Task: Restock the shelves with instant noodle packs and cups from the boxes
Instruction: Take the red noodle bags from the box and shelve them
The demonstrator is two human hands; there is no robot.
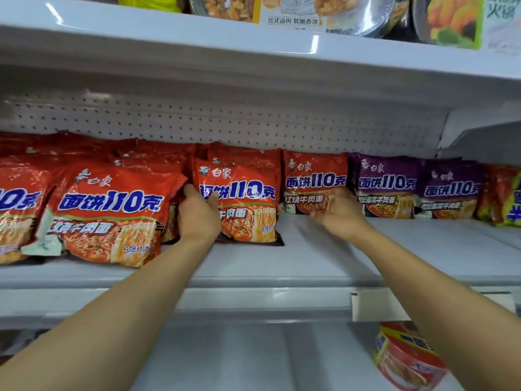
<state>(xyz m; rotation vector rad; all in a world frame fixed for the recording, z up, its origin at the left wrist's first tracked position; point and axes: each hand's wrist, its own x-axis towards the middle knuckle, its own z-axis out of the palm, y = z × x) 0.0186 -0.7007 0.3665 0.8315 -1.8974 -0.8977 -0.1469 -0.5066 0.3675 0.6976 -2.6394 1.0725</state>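
A red instant noodle pack (245, 204) stands upright in the middle of the white shelf (310, 249). My left hand (198, 213) grips its left edge, thumb on the front. My right hand (335, 210) is palm up with loosely spread fingers in front of another red pack (314, 176) further back, touching its lower front. More red packs (107, 210) lean in rows to the left. Two purple packs (386, 184) stand to the right.
A yellow-and-red pack (504, 196) stands at the far right. The upper shelf (253, 46) holds bowl meals. A red noodle bowl (406, 359) sits on the lower shelf at the right, below a white price label holder (372, 306).
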